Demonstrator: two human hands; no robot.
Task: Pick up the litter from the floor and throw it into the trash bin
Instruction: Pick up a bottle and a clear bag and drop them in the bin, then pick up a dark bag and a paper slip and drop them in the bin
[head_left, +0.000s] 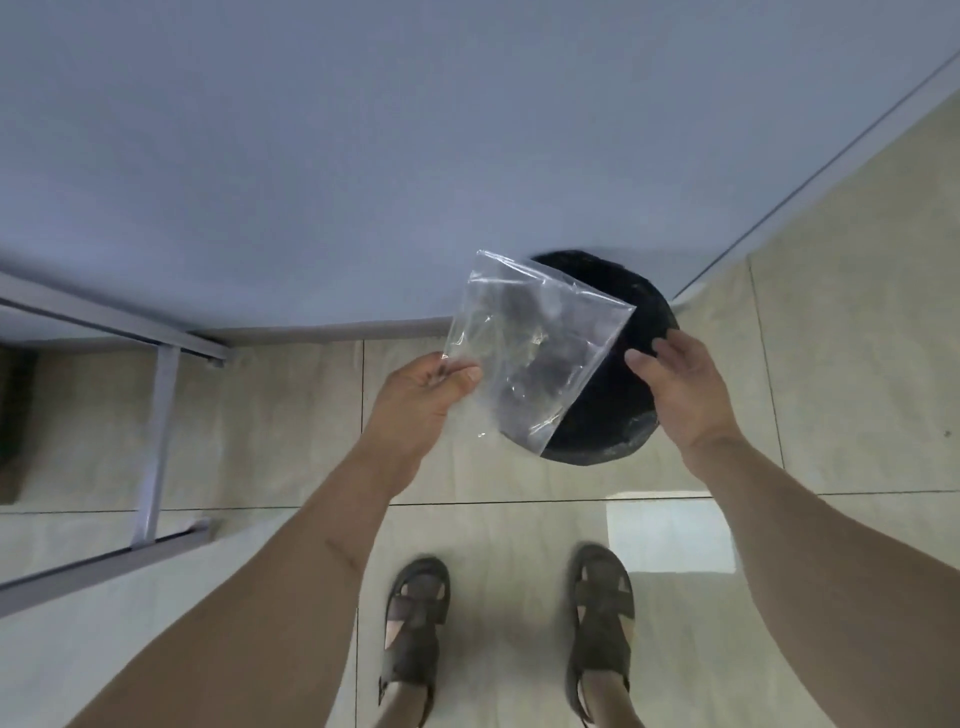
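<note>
Pale beige floor tiles (519, 545) run up to a blue-grey wall (363, 130), and a bright patch of light lies on the tile by the right foot. Against the foot of the wall stands a round black bin (613, 410), lined with a black bag and seen from above, its mouth open.

Over the left part of the bin hangs a clear bag (535, 348), flat, a little creased and see-through, so the dark bin shows through it. Its upper corner reaches up in front of the wall and its lower corner lies over the near left rim of the bin.

Left hand (421, 395) pinches the bag's left edge between thumb and fingers, the other fingers curled in under the palm. Right hand (675, 384) is held over the right rim of the bin, just beside the bag's right edge; its fingers are loosely bent and spread and hold nothing. I cannot tell whether its fingertips touch the bag.

Both bare forearms reach in from the bottom corners. Below them, 2 feet in dark sandals (415, 639) stand on the tiles, facing the bin.

At the left edge, a grey metal frame (156, 436) with an upright leg stands on the floor near the wall.
</note>
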